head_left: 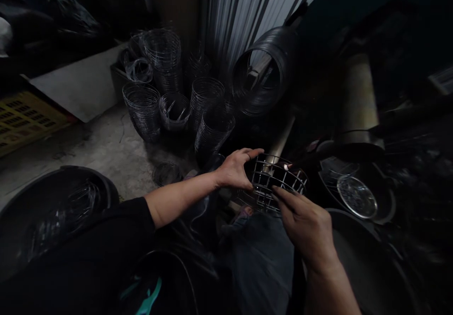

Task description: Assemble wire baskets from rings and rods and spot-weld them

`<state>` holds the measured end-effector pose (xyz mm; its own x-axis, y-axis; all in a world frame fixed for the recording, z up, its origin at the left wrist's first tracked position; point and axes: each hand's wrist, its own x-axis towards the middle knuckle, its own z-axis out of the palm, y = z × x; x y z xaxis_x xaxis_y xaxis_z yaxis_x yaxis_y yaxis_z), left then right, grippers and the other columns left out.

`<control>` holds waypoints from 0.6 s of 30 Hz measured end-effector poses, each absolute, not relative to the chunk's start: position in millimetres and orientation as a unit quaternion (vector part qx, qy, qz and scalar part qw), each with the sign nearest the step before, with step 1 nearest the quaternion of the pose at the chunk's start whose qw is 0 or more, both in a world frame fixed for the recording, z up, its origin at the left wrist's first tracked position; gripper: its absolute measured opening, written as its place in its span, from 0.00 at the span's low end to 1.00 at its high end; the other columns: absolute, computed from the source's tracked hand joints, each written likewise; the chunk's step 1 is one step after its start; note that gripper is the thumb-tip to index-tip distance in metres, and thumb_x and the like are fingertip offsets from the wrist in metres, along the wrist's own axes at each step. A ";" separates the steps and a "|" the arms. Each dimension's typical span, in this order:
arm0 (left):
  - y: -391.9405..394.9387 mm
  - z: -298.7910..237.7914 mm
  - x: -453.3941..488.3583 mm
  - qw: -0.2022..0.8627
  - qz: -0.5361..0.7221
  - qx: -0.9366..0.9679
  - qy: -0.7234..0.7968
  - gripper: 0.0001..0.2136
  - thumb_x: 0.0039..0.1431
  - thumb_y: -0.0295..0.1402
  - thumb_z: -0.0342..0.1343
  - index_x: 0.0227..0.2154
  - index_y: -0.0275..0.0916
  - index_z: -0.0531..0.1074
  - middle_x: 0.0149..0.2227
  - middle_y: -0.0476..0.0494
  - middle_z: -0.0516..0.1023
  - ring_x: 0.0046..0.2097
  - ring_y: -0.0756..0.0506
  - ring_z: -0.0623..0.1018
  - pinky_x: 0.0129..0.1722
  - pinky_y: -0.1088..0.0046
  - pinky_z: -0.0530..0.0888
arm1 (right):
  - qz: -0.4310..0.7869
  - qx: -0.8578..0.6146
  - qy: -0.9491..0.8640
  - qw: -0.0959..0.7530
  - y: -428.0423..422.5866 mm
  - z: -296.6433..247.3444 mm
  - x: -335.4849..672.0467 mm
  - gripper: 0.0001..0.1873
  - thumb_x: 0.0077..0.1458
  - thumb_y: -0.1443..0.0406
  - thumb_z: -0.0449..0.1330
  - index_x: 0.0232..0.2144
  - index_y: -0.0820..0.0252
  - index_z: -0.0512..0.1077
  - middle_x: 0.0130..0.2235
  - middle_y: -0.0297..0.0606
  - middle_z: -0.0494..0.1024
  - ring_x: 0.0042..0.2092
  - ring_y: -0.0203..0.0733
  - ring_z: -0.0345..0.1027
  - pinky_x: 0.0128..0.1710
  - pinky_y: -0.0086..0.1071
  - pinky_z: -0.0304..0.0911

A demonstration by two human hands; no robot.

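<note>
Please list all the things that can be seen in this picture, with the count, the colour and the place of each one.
wire basket: one, grey metal, centre, between both hands
stacks of wire rings: several, exact count unclear, dark grey, on the floor behind the basket
large wire coil: one, dark, upper centre, lying on its side
black tub: one, lower left, wire inside
yellow crate: one, far left
round metal disc: one, silvery, right
corrugated sheet: one, pale, top centre
left hand: gripping the basket's left rim
right hand: fingertips touching the basket's near rim
</note>
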<state>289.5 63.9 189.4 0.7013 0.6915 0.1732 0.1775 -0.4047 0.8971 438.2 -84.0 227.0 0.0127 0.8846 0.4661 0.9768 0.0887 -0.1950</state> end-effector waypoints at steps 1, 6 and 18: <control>65.5 189.4 291.3 0.475 0.272 0.790 0.275 0.48 0.27 0.32 0.70 0.59 0.39 0.63 0.56 0.39 0.68 0.55 0.37 0.72 0.57 0.60 0.69 | -0.091 -0.671 -0.693 0.248 -82.2 227.7 439.8 0.16 0.62 0.62 0.52 0.38 0.60 0.80 0.33 0.40 0.81 0.31 0.40 0.76 0.29 0.29 0.68; 70.2 185.4 295.4 0.503 0.276 0.775 0.266 0.48 0.26 0.35 0.71 0.58 0.39 0.64 0.56 0.38 0.68 0.55 0.37 0.72 0.56 0.59 0.70 | -0.059 -0.690 -0.672 0.261 -79.9 227.6 443.7 0.15 0.60 0.60 0.53 0.38 0.56 0.80 0.36 0.39 0.81 0.34 0.41 0.76 0.31 0.30 0.69; 90.4 186.4 312.0 0.515 0.274 0.760 0.287 0.48 0.24 0.29 0.71 0.58 0.39 0.64 0.55 0.37 0.69 0.52 0.37 0.73 0.54 0.58 0.72 | -0.034 -0.716 -0.627 0.305 -58.1 222.7 458.6 0.15 0.57 0.57 0.56 0.38 0.56 0.80 0.37 0.40 0.81 0.38 0.45 0.76 0.38 0.35 0.70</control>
<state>312.0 90.4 186.4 0.6856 0.7179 0.1206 0.1535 -0.3045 0.9401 458.6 -58.1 222.7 0.2110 0.8773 0.4311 0.9190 -0.0278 -0.3932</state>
